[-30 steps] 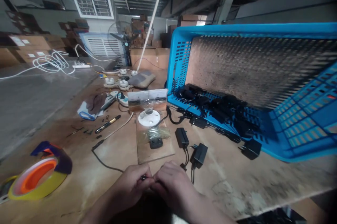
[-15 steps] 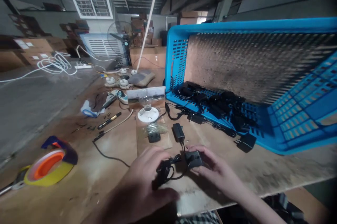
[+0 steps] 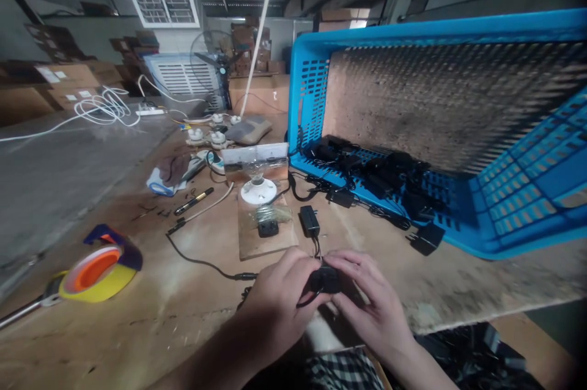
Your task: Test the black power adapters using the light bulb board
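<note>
- The left hand (image 3: 282, 292) and right hand (image 3: 371, 298) are both closed around a black power adapter (image 3: 326, 280), fingers wrapped over it, just above the near edge of the wooden workbench (image 3: 151, 329).
- A thin black cord (image 3: 307, 301) loops from the adapter beside the left hand.
- Checked fabric (image 3: 343, 371) shows below that near edge.
- A long black cable (image 3: 206, 264) with a small plug end runs along the bench toward the left hand.
- A roll of yellow tape (image 3: 98, 274) with an orange core lies near the left edge of the bench.
- A second black adapter (image 3: 310, 221) sits just beyond the hands, and a third (image 3: 426, 238) lies against the rim of a blue plastic basket (image 3: 308, 90), which is tipped on its side.
- More black adapters (image 3: 371, 173) are heaped inside the basket.
- A white lamp holder (image 3: 258, 191) stands near the far end of a plywood board (image 3: 266, 243), beside a black marker (image 3: 193, 201).
- White cable (image 3: 103, 110) and a power strip (image 3: 150, 112) lie beyond the bench's far left edge.
</note>
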{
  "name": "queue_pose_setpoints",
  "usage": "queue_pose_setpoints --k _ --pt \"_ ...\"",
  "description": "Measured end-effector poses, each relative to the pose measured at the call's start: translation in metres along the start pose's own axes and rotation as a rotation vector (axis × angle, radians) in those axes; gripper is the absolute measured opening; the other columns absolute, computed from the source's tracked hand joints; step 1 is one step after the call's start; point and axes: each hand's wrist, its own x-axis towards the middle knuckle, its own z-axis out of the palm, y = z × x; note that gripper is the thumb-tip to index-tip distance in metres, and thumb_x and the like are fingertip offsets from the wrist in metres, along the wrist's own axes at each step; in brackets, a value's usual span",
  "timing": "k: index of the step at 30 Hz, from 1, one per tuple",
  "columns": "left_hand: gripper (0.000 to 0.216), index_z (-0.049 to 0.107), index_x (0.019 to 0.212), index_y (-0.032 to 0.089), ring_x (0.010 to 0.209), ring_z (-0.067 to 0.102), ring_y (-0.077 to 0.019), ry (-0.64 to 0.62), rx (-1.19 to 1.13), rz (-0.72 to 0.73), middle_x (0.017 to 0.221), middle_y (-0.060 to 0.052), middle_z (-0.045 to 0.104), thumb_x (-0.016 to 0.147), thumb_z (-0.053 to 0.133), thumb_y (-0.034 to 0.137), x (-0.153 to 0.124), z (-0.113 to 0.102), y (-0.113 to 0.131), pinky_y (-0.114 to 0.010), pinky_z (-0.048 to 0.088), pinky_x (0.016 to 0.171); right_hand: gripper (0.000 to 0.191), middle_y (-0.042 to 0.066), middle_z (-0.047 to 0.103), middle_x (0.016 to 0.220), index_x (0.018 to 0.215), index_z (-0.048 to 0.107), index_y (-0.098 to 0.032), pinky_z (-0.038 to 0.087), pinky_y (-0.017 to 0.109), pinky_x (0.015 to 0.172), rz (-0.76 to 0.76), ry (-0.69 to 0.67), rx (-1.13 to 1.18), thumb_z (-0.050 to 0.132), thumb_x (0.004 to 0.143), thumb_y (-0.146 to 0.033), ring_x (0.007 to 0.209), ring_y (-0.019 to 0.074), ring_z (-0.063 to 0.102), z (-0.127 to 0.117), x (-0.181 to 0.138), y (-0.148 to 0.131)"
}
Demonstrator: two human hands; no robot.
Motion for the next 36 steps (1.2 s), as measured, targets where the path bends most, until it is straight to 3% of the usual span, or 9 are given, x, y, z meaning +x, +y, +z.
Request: queue_pose_setpoints --k 9,14,17,20,23,27,29,33,36 --pt "0.015 0.062 0.11 0.02 0.087 0.062 -0.0213 -0.069 0.026 -0.053 0.098 -0.005 0.062 0.096 0.063 0.024 -0.001 -0.002 0.008 -0.031 0.051 0.077 0.027 0.007 0.067 0.107 0.12 0.055 -0.024 0.055 0.033 0.087 -0.051 -0.151 -0.035 0.056 0.095 -0.016 0.102 0.0204 0.063 -0.012 0.004 -0.009" --pt "0.091 0.038 0.149 0.026 0.126 0.051 -0.0342 -0.26 0.148 -0.264 0.146 -0.011 0.049 0.075 0.086 0.046 -0.009 -0.04 -0.02 -0.046 0.044 0.104 0.031 0.011 0.068 0.114 0.122 0.059 -0.022 0.052 0.044 0.091 -0.144 -0.375 -0.424 0.051 0.094 -0.013 0.106 0.0264 0.063 -0.042 0.028 0.007" --pt "0.038 0.063 0.12 0.022 0.111 0.058 -0.0329 -0.319 0.346 -0.328 0.117 -0.009 0.065 0.086 0.076 0.03 -0.027 -0.062 -0.056 -0.048 0.045 0.097 0.032 0.011 0.071 0.103 0.112 0.069 -0.02 0.05 0.049 0.092 -0.158 -0.556 -0.586 0.053 0.087 -0.007 0.097 0.0279 0.065 -0.05 0.035 0.02" --pt "0.009 0.066 0.101 0.019 0.1 0.059 -0.0291 -0.345 0.396 -0.297 0.102 -0.008 0.064 0.092 0.063 0.02 -0.049 -0.073 -0.085 -0.043 0.046 0.088 0.048 0.012 0.07 0.117 0.123 0.066 -0.02 0.049 0.047 0.1 -0.057 -0.682 -0.494 0.055 0.079 -0.004 0.11 0.0281 0.063 -0.051 0.041 0.023" --pt "0.012 0.063 0.092 0.019 0.092 0.06 -0.0257 -0.314 0.353 -0.289 0.095 -0.006 0.064 0.097 0.051 0.019 -0.059 -0.072 -0.091 -0.038 0.047 0.082 0.053 0.011 0.063 0.135 0.137 0.056 -0.02 0.047 0.043 0.104 0.154 -0.626 -0.369 0.052 0.084 -0.013 0.124 0.0265 0.059 -0.042 0.058 0.023" --pt "0.02 0.063 0.113 0.022 0.098 0.065 -0.0228 -0.289 0.212 -0.297 0.107 -0.005 0.069 0.096 0.052 0.02 -0.05 -0.063 -0.078 -0.032 0.049 0.086 0.062 0.017 0.073 0.108 0.14 0.052 -0.01 0.055 0.043 0.083 0.491 -0.412 -0.356 0.06 0.089 -0.045 0.096 0.0317 0.07 -0.008 0.095 0.037" --pt "0.017 0.066 0.107 0.023 0.092 0.068 -0.0211 -0.33 0.168 -0.277 0.101 -0.003 0.072 0.093 0.057 0.021 -0.042 -0.055 -0.077 -0.027 0.05 0.08 0.072 0.019 0.074 0.106 0.144 0.049 -0.009 0.054 0.044 0.082 0.537 -0.348 -0.355 0.068 0.083 -0.043 0.095 0.0339 0.07 0.012 0.109 0.046" --pt "0.011 0.07 0.092 0.021 0.081 0.07 -0.0195 -0.343 0.232 -0.258 0.088 -0.002 0.074 0.089 0.06 0.016 -0.033 -0.04 -0.092 -0.023 0.047 0.071 0.055 0.012 0.074 0.106 0.143 0.053 -0.018 0.053 0.038 0.084 0.491 -0.283 -0.284 0.056 0.089 -0.029 0.095 0.0267 0.07 0.044 0.112 0.045" --pt "0.01 0.071 0.092 0.022 0.083 0.071 -0.0207 -0.399 0.22 -0.243 0.089 -0.001 0.076 0.083 0.072 0.018 -0.032 -0.038 -0.1 -0.023 0.046 0.072 0.054 0.004 0.072 0.083 0.148 0.047 -0.025 0.052 0.03 0.06 0.589 -0.204 0.212 0.042 0.097 -0.043 0.064 0.018 0.064 0.063 0.095 0.032"
